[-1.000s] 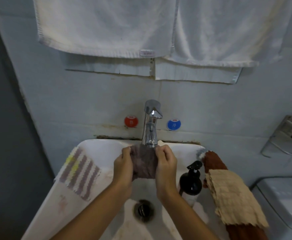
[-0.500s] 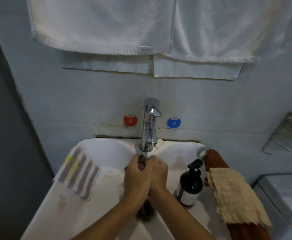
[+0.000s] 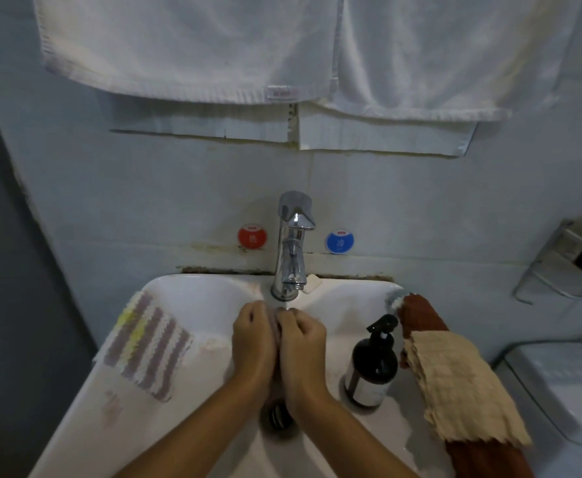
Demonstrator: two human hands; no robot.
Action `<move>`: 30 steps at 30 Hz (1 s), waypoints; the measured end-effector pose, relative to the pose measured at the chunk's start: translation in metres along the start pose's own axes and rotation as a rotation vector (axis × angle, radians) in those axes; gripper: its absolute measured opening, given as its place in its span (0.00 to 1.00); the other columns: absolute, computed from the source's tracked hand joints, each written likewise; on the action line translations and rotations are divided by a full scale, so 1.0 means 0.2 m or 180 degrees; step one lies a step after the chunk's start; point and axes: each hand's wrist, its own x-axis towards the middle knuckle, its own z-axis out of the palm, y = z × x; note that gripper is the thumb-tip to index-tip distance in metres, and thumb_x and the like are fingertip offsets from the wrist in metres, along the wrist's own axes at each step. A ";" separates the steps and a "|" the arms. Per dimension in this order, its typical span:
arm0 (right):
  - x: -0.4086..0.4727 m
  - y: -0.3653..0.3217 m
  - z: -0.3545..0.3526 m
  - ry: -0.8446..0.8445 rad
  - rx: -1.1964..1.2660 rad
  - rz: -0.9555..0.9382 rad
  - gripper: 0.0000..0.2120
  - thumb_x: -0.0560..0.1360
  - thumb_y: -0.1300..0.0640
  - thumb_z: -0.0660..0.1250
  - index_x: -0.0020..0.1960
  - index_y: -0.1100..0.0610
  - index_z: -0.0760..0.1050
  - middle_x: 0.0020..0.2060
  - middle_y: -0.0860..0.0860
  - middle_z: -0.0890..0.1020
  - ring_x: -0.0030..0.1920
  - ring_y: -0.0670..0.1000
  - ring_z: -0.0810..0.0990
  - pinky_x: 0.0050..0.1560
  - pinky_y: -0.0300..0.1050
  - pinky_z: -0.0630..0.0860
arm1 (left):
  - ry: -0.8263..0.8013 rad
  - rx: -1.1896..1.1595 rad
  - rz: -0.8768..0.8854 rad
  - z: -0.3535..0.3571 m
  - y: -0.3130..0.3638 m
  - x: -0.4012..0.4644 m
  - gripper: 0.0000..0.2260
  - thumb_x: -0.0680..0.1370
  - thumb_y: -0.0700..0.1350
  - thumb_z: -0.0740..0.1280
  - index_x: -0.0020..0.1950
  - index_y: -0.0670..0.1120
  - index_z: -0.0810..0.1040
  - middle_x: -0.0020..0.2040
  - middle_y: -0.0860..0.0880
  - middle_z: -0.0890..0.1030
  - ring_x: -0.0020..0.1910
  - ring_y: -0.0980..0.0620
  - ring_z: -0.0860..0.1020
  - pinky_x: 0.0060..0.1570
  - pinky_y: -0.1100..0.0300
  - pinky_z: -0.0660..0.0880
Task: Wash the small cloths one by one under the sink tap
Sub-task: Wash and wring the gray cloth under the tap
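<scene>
Below the tap [image 3: 291, 250], left hand [image 3: 252, 339] and right hand [image 3: 301, 343] squeeze a small cloth [image 3: 273, 324] between them. Beside the tap, red [image 3: 252, 236] and blue [image 3: 339, 241] stickers read "OYO".

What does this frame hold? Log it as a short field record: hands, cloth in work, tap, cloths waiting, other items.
left hand: curled round the grey cloth, pressed against the right hand
right hand: curled round the same cloth
cloth in work: bunched between both hands, mostly hidden
tap: chrome, right above the hands; flow too faint to tell
cloths waiting: striped cloth on left sink rim; beige cloth over a brown cloth on the right
other: dark pump bottle; white towels on the wall
</scene>
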 end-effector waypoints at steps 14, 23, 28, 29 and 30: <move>0.09 0.03 -0.01 -0.0157 -0.0342 0.0076 0.12 0.79 0.63 0.61 0.37 0.58 0.75 0.30 0.51 0.77 0.33 0.49 0.76 0.36 0.43 0.74 | -0.0051 0.0267 0.0517 0.00 -0.01 -0.07 0.13 0.82 0.44 0.56 0.37 0.48 0.67 0.34 0.47 0.74 0.36 0.47 0.74 0.39 0.54 0.71; 0.05 0.00 -0.02 -0.0082 0.0006 0.0099 0.14 0.79 0.65 0.61 0.35 0.58 0.75 0.28 0.52 0.76 0.29 0.48 0.75 0.32 0.44 0.73 | -0.0089 0.0045 0.0337 0.01 0.00 -0.07 0.14 0.81 0.42 0.57 0.35 0.46 0.67 0.32 0.48 0.73 0.34 0.49 0.72 0.36 0.54 0.69; 0.06 -0.02 -0.02 -0.0071 -0.0026 -0.0117 0.17 0.79 0.68 0.60 0.32 0.59 0.70 0.23 0.48 0.72 0.24 0.42 0.70 0.27 0.34 0.67 | 0.0051 -0.0101 0.0408 0.02 0.01 -0.11 0.12 0.82 0.42 0.56 0.38 0.47 0.68 0.35 0.48 0.75 0.35 0.48 0.74 0.38 0.53 0.72; 0.08 -0.02 -0.03 -0.0018 -0.0057 -0.0142 0.18 0.79 0.68 0.60 0.32 0.58 0.69 0.23 0.47 0.71 0.23 0.41 0.69 0.27 0.33 0.66 | 0.0018 -0.0104 0.0502 0.02 0.02 -0.14 0.12 0.82 0.43 0.56 0.39 0.47 0.69 0.36 0.48 0.75 0.36 0.48 0.75 0.39 0.52 0.73; 0.08 -0.01 -0.02 0.0010 -0.0043 -0.0138 0.17 0.79 0.67 0.61 0.32 0.59 0.70 0.23 0.48 0.71 0.24 0.42 0.69 0.28 0.35 0.67 | 0.0042 -0.0067 0.0480 0.03 0.01 -0.13 0.12 0.82 0.43 0.56 0.39 0.47 0.69 0.36 0.47 0.76 0.37 0.47 0.75 0.39 0.51 0.73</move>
